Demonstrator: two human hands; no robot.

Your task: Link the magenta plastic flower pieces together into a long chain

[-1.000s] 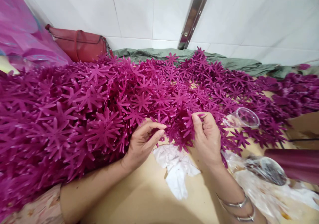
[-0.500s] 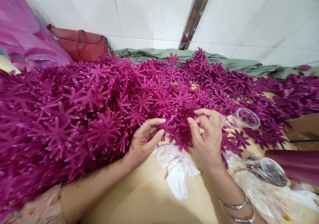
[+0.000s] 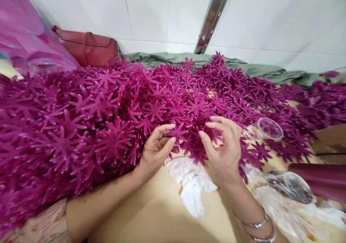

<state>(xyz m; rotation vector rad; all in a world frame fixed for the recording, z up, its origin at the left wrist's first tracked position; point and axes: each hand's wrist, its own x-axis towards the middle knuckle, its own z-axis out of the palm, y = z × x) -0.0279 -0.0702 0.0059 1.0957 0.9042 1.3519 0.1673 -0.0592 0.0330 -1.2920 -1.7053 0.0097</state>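
Observation:
A deep pile of magenta flower-shaped pieces [image 3: 81, 120] covers the tan table [image 3: 151, 214] from the left edge to the far right. At the pile's near edge my left hand [image 3: 155, 151] pinches one flower piece [image 3: 177, 132] between thumb and fingers. My right hand [image 3: 224, 145] hovers just to its right, fingers curved and spread over a clump of flowers [image 3: 198, 142], thumb apart from the fingers. Bangles ring my right wrist.
A crumpled white cloth [image 3: 191, 183] lies between my wrists. A clear plastic cup [image 3: 263, 129] lies on its side to the right, with another cup [image 3: 290, 187] and clear wrap nearer. A red bag [image 3: 86, 48] and green cloth [image 3: 243, 68] sit against the tiled wall.
My right hand has opened from a pinch to spread fingers and shifted slightly left. My left hand has curled tighter onto a flower piece.

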